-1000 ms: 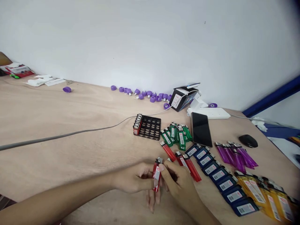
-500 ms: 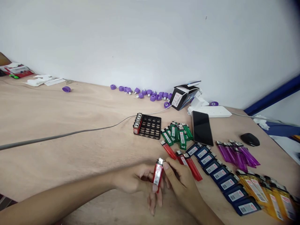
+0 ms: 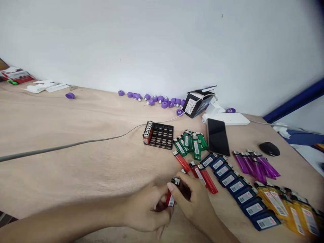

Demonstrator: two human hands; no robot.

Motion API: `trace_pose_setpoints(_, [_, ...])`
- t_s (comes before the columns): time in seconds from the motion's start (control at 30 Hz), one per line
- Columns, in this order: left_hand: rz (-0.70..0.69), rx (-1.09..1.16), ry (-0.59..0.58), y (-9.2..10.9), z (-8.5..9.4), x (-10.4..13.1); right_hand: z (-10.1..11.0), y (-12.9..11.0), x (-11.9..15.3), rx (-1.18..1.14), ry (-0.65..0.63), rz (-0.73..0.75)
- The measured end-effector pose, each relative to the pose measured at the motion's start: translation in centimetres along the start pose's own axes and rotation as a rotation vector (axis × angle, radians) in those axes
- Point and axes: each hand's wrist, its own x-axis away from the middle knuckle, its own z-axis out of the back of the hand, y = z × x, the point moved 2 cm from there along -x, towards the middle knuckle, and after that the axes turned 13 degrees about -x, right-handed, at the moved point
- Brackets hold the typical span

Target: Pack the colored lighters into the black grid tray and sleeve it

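A red lighter (image 3: 171, 199) with a metal top is held between both hands at the lower middle. My left hand (image 3: 146, 207) closes around its lower body. My right hand (image 3: 194, 195) grips it from the other side, with the thumb near the metal top. Behind my right index finger a second small metal lighter top (image 3: 183, 171) peeks out; its body is hidden. Just beyond my right hand lie loose red lighters (image 3: 208, 179). A black gridded tray (image 3: 163, 135) stands farther back, with a row of upright red lighters (image 3: 147, 136) along its left side.
Green lighters (image 3: 195, 146), blue lighters (image 3: 236, 186), purple lighters (image 3: 257, 167) and yellow lighters (image 3: 291, 209) lie to the right. A phone (image 3: 217, 136), mouse (image 3: 269, 149), black box (image 3: 197, 103) and white power strip (image 3: 230, 118) sit behind them. A cable (image 3: 76, 147) crosses the left; purple caps (image 3: 160, 99) line the wall.
The lighter has tilted and dropped slightly, and my right thumb has moved over its upper end. My left hand has wrapped farther around it. A second metal top has appeared behind my right fingers.
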Motion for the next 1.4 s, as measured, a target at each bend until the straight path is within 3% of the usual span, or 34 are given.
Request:
trace_pose_setpoints(0.13, [0.031,-0.013,-0.029,-0.2,0.0,-0.1,-0.1,0.1,0.0,0.005,0.012,0.001])
trace_pose_setpoints(0.37, [0.041,0.333,-0.240,-0.3,0.5,-0.4,0.7,0.1,0.0,-0.138,-0.063,-0.034])
trace_pose_setpoints(0.47, [0.015,0.406,-0.239,-0.3,0.4,-0.6,0.7,0.5,0.1,-0.255,-0.056,-0.046])
trace_pose_setpoints(0.53, [0.019,0.362,-0.125,-0.6,0.3,-0.7,0.8,0.9,0.0,-0.330,-0.055,-0.066])
trace_pose_setpoints(0.63, [-0.028,0.039,0.199,-0.9,0.9,-0.6,1.8,1.1,-1.4,-0.367,-0.013,-0.086])
trace_pose_setpoints(0.8, [-0.456,-0.600,0.954,-0.2,5.3,0.8,5.4,-1.9,-7.5,-0.244,0.181,0.027])
trace_pose_setpoints(0.83, [-0.481,-0.657,1.059,-0.2,6.3,0.9,5.8,-2.5,-9.1,-0.226,0.171,0.063])
trace_pose_setpoints(0.9, [-0.397,-0.741,1.167,-0.8,8.3,0.6,6.0,-3.2,-12.5,-0.192,0.145,0.123])
trace_pose_setpoints(0.97, [-0.214,-0.763,1.130,-2.0,9.9,-0.2,5.5,-3.0,-15.5,-0.054,0.117,0.145])
trace_pose_setpoints(1.07, [-0.019,-0.688,0.981,-3.9,11.0,-1.4,3.6,-1.7,-18.9,0.103,0.033,0.151])
trace_pose_setpoints(1.2, [0.067,-0.667,0.829,-4.8,11.2,-1.9,1.1,-0.3,-20.7,0.145,-0.024,0.164])
trace_pose_setpoints(1.4, [0.118,-0.658,0.783,-4.2,11.3,-1.8,0.4,0.3,-21.2,0.181,-0.059,0.168])
